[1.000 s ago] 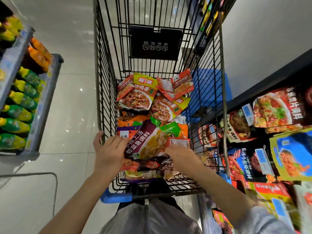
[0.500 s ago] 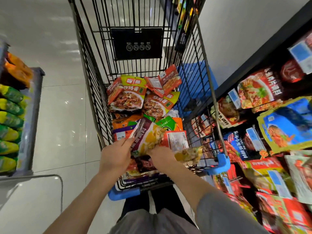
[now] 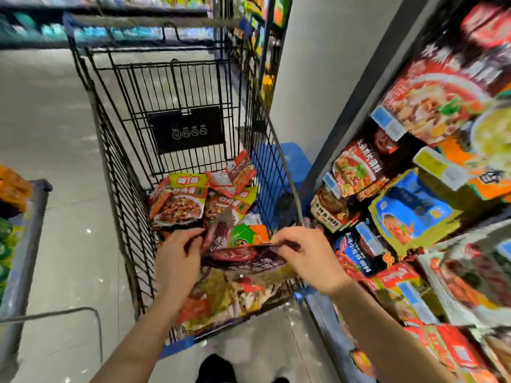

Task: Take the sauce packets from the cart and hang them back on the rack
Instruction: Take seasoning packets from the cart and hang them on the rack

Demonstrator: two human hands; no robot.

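- Since a second ago both hands have lifted off the heap: the dark maroon sauce packet (image 3: 243, 254) that lay flat now hangs between them, and the view has swung up toward the rack (image 3: 414, 205).
- Left of the packet, the left hand (image 3: 177, 258) curls its fingers (image 3: 193, 234) round the packet's left edge; motion blur hides how many packets that grip takes in.
- Between the two hands the packet sits just above the pile of sauce packets (image 3: 182, 205) that covers the floor of the wire cart (image 3: 119, 172).
- At its right end the right hand (image 3: 309, 258) pinches the upper corner between thumb and forefinger, the other fingers (image 3: 279, 239) loosely bent.
- My reading: the step in hand is picking one packet out of the cart; none from this grip is hung yet.
- Right of the right hand stands the rack, crowded with hanging packets; the next move would need the packet carried over the cart's side, its hang hole found, and a free peg, none of which shows clearly.
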